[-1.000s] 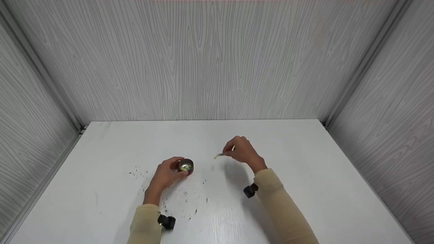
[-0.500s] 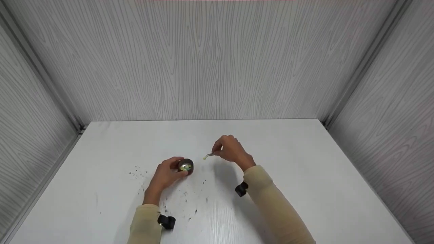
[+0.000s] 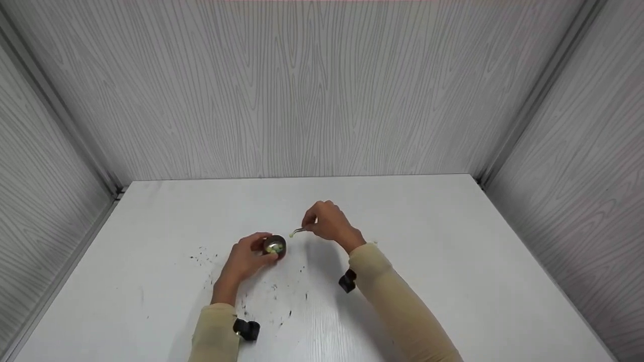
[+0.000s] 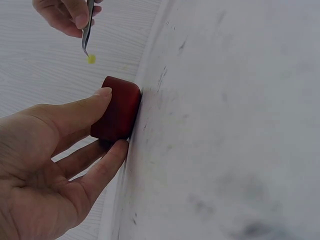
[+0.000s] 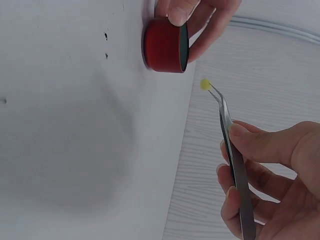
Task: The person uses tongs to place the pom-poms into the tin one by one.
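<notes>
A small dark red cup (image 4: 120,107) stands on the white table, with several pale yellow, green and bluish pieces (image 3: 274,248) inside it. My left hand (image 3: 246,259) grips the cup from its left side, thumb and fingers around the wall. In my right hand (image 3: 326,221) I hold bent-tip metal tweezers (image 5: 235,165), pinched between thumb and fingers. A small round yellow bead (image 5: 205,84) sits at the tweezer tips, above the table and just to the right of the cup's rim.
Dark specks and smudges (image 3: 201,256) are scattered over the white table (image 3: 427,251) around the left hand. Grey wood-grain panels (image 3: 302,90) wall the table at the back and both sides. Each sleeve carries a small black camera (image 3: 246,329).
My right hand has moved left with the tweezers and the yellow bead, closer to the cup. The left hand stays in place holding the cup.
</notes>
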`<state>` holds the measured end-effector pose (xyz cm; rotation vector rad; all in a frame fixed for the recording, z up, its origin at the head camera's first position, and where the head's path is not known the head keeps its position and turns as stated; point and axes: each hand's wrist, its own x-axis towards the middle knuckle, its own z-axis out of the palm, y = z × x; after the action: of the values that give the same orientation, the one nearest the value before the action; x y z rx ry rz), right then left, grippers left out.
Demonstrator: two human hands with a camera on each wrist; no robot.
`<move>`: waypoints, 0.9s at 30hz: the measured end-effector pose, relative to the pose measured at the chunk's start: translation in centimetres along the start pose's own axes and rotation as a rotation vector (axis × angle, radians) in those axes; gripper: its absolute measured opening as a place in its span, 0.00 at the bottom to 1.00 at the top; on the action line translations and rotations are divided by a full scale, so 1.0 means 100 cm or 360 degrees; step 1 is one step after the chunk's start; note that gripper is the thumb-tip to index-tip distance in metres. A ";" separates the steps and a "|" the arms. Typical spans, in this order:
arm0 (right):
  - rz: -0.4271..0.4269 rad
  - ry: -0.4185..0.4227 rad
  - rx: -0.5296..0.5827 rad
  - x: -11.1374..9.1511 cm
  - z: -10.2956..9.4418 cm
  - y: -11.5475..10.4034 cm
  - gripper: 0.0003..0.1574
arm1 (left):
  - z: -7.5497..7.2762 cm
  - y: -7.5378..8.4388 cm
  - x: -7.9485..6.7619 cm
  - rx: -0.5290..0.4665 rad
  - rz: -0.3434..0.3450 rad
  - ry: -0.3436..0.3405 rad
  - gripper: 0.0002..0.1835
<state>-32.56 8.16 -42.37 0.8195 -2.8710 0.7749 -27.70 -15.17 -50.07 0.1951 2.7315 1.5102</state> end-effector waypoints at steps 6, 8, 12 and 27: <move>0.0054 -0.0027 0.0007 0.005 0.011 -0.003 0.04 | -0.001 0.000 -0.001 0.0013 -0.0010 -0.0001 0.28; 0.0074 -0.0034 0.0007 0.007 0.013 -0.004 0.04 | 0.000 0.000 0.000 0.0016 -0.0007 0.0003 0.28; 0.0094 -0.0047 -0.0017 0.010 0.017 -0.008 0.05 | 0.000 -0.001 0.000 0.0001 -0.0008 0.0012 0.28; 0.0134 -0.0126 -0.0119 0.020 0.024 -0.023 0.07 | 0.000 0.001 0.001 -0.0015 -0.0036 -0.0018 0.29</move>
<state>-32.94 4.34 -43.09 0.7421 -3.0012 0.6525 -27.82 -15.13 -50.01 0.1718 2.7078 1.5114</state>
